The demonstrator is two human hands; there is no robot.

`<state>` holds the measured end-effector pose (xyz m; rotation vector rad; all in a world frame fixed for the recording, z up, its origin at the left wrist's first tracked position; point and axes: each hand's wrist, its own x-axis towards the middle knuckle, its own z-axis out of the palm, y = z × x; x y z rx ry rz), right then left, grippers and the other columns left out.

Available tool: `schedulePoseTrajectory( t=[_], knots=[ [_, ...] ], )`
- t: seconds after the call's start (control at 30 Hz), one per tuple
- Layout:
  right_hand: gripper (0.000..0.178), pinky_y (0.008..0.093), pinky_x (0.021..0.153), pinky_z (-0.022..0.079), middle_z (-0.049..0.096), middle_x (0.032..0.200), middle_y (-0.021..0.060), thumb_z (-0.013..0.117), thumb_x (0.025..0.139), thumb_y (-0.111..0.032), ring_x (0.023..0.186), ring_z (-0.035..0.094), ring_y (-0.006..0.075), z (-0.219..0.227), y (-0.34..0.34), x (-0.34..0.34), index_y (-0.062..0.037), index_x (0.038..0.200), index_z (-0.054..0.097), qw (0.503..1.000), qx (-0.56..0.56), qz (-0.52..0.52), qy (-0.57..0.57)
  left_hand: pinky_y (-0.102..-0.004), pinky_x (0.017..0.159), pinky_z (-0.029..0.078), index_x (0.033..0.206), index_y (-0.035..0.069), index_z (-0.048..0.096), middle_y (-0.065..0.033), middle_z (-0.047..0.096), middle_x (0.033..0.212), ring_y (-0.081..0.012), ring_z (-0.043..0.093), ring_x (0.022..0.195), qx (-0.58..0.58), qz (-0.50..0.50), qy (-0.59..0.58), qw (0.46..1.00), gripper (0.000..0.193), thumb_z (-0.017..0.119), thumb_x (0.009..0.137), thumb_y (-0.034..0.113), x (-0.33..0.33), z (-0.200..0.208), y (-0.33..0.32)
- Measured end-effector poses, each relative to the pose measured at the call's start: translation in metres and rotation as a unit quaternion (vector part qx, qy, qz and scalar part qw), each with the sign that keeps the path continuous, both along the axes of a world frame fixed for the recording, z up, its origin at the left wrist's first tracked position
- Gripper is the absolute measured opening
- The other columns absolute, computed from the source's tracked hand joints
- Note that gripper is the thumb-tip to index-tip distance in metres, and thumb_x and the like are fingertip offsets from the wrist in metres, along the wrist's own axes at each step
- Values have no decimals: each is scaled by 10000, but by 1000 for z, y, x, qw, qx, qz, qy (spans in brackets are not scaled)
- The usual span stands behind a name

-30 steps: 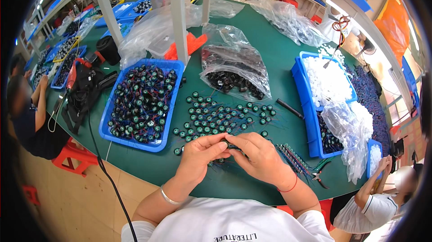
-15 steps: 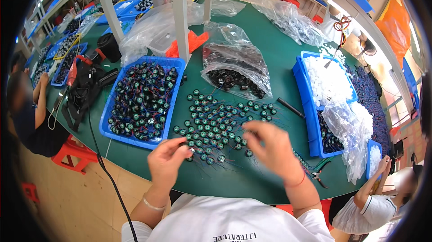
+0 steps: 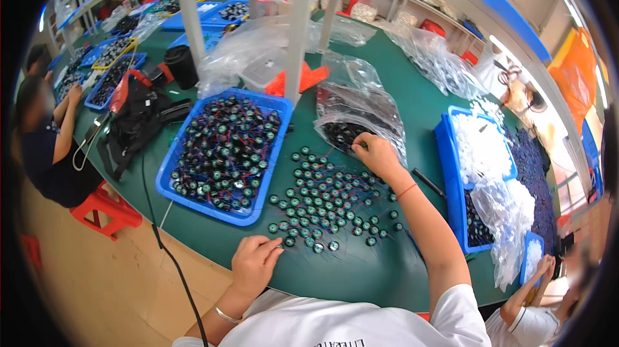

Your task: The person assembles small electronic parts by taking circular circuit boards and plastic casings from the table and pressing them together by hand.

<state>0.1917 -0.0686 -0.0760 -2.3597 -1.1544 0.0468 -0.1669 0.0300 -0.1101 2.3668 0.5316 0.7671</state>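
My left hand (image 3: 253,264) is at the near left edge of a spread of small round green-topped parts with thin wires (image 3: 316,202). Its thumb and fingers pinch one such small part, mostly covered by the fingertips. Farther off, my right hand (image 3: 382,157) reaches over the spread to the mouth of a clear plastic bag (image 3: 364,99). Black ring-shaped pieces (image 3: 338,133) lie inside that bag. The right thumb and fingers are closed together beside them; what they hold, if anything, is hidden.
A blue tray (image 3: 169,176) heaped with wired parts stands left on the green table (image 3: 361,263). Blue bins (image 3: 451,173) with white pieces stand right, beside a black rod (image 3: 429,182). Grey posts (image 3: 298,37) rise behind. People sit left and right; a black cable (image 3: 169,257) crosses the left side.
My right hand has moved forward from the spread to the bag's mouth. My left hand has come down to the near left edge of the spread. The view has shifted.
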Motion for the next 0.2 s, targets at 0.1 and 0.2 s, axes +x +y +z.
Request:
schedulePoseTrajectory(
  t=[0.1,0.2],
  knots=[
    [224,443,781,517,702,938,159,661,836,-260,871,670,345,-21,26,7,-86,970,704,997,2,76,-6,-361,705,505,1037,71,698,-72,622,847,-253,594,806,60,10,0,998,295,752,774,192,-8,0,6],
    [303,393,819,517,693,1042,175,631,874,-308,966,664,296,-48,103,1,-73,1053,700,976,-71,185,87,-360,701,496,1031,59,682,-87,627,871,-258,592,807,62,46,-19,997,269,717,814,214,-42,-11,25]
  ],
)
